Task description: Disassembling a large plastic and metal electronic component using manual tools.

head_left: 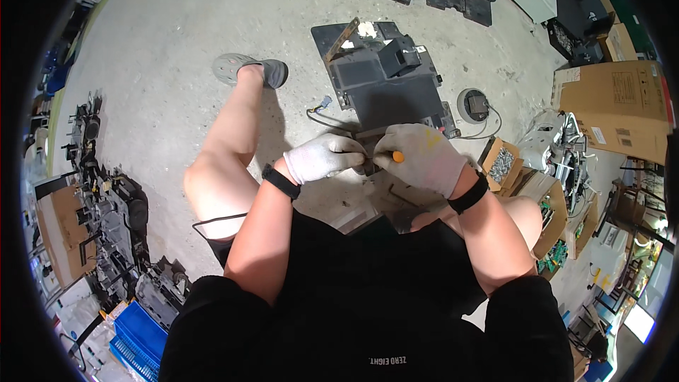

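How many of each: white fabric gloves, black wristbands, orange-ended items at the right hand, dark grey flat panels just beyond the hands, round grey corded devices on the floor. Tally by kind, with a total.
White fabric gloves: 2
Black wristbands: 2
Orange-ended item: 1
Dark grey flat panel: 1
Round grey corded device: 1
Total: 7

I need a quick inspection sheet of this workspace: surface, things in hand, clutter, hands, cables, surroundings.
Surface: grey concrete floor, speckled with small debris.
Things in hand: black panel on the floor, brown strip on it; orange handle.
Clutter: open box of small metal pieces at right.
Hands: both gloved; left hand at the panel's near edge, grip unclear; right hand holds the orange handle.
Cables: dark cable with plug left of the panel.
Surroundings: large cardboard box right, blue crate lower left.
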Demonstrator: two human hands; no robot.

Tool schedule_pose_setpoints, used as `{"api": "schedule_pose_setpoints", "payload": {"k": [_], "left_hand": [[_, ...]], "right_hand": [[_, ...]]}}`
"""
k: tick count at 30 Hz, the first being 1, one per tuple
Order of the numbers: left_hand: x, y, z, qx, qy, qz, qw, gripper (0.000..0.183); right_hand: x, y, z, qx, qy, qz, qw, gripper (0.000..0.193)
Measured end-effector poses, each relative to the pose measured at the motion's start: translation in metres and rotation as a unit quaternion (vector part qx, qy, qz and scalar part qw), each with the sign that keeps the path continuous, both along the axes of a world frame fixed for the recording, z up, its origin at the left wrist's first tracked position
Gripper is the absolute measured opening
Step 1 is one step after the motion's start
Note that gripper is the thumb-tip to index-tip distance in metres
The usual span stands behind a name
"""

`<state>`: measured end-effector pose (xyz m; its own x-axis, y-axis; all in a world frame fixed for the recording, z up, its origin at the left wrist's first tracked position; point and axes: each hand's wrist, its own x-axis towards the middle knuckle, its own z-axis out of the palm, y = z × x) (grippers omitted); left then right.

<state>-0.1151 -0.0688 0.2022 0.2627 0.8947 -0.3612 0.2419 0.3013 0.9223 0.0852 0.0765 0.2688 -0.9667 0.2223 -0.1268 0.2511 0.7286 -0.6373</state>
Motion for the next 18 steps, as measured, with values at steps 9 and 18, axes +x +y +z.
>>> {"api": "schedule_pose_setpoints", "payload": {"k": [9,18], "left_hand": [[0.024,-0.015,-0.022,0.18,0.145,0.283,0.931,0.032],[0.023,-0.027,-0.194,-0.204,-0.129,0.499,0.832,0.032]], "right_hand": [[0.006,0.015,0.008,-0.038,-0.091,-0.228,0.969,0.033],[-0.009,0.028,-0.003,-0.133,-0.049,-0.347,0.927,0.034]]}}
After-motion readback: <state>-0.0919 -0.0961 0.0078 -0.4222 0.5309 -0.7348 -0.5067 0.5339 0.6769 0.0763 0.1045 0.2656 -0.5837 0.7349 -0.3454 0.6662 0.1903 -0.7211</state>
